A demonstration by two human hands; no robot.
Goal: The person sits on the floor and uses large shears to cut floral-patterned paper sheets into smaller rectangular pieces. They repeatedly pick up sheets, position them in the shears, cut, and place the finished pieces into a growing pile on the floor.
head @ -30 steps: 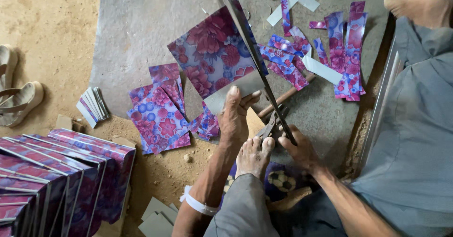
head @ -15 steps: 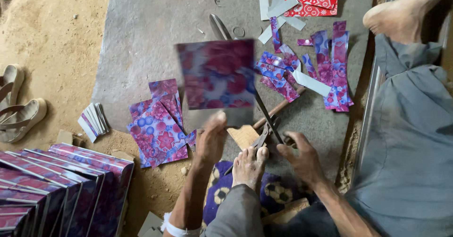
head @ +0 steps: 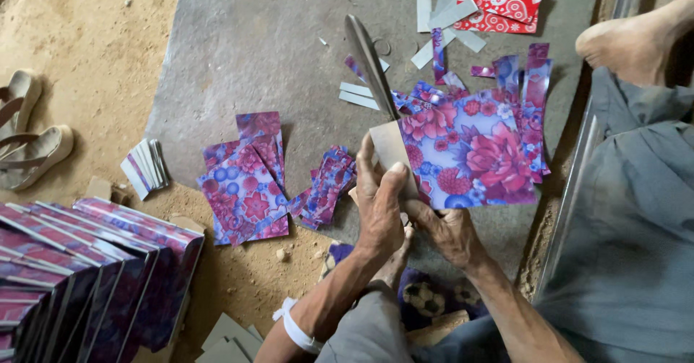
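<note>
— Now, head view: what are the hands doing?

— Left hand (head: pixel 379 207) pinches the floral sheet (head: pixel 466 153) at its grey edge, fingers closed on it. Right hand (head: pixel 448 233) grips underneath, seemingly on the shears' handle; the blade (head: pixel 370 63) rises along the sheet's left edge.

— Advice?

— Probably keep the sheet flat against the blade, thumb away from the edge.

— Room?

— Cut pieces (head: pixel 249 182) left, strips (head: pixel 517 88) right, a foot (head: pixel 632 45) near; bare floor (head: pixel 246 45) beyond.

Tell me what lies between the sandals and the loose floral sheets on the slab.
Head view: a small fanned stack of grey card strips between the sandals and floral sheets, with bare sandy ground.
</note>
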